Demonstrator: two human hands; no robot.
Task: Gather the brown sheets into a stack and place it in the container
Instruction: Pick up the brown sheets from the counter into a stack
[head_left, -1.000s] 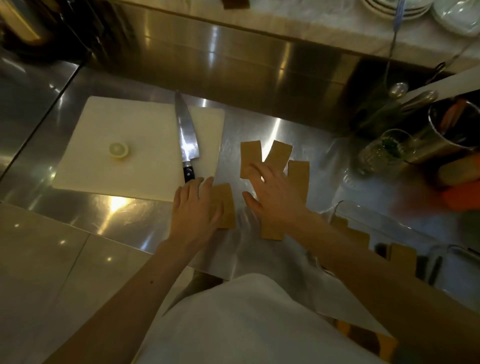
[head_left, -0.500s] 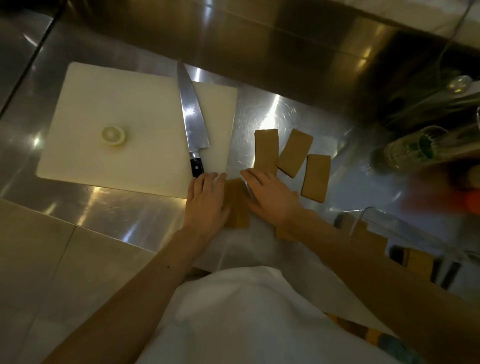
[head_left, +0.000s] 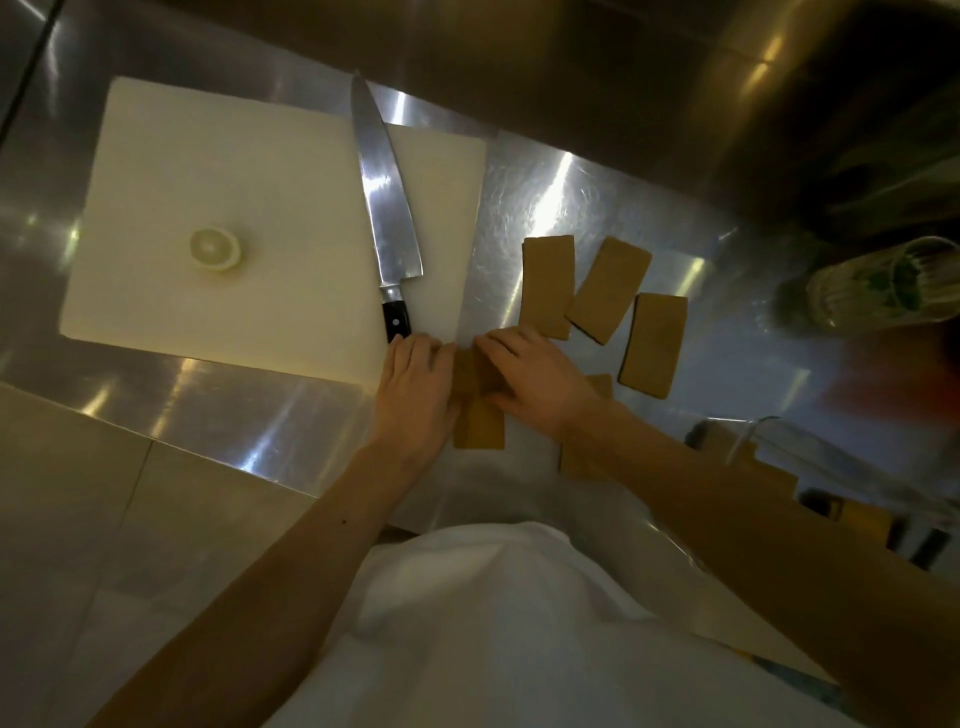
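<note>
Several brown rectangular sheets lie on the steel counter. One brown sheet (head_left: 478, 415) sits between my hands: my left hand (head_left: 415, 395) presses its left edge and my right hand (head_left: 535, 379) lies flat over its right side. Beyond my right hand lie three loose sheets: one upright (head_left: 548, 283), one tilted (head_left: 608, 288), one further right (head_left: 652, 345). Another sheet (head_left: 576, 460) is mostly hidden under my right forearm. A clear container (head_left: 769, 441) at the right edge holds more brown sheets.
A white cutting board (head_left: 234, 223) lies at the left with a lemon slice (head_left: 214, 248) and a large chef's knife (head_left: 387, 218), whose handle almost touches my left fingers. A glass (head_left: 878, 283) lies at the right. A steel backsplash rises behind.
My right hand has slid left off the spread sheets and met my left hand over the near sheet. The view has tilted down and closer.
</note>
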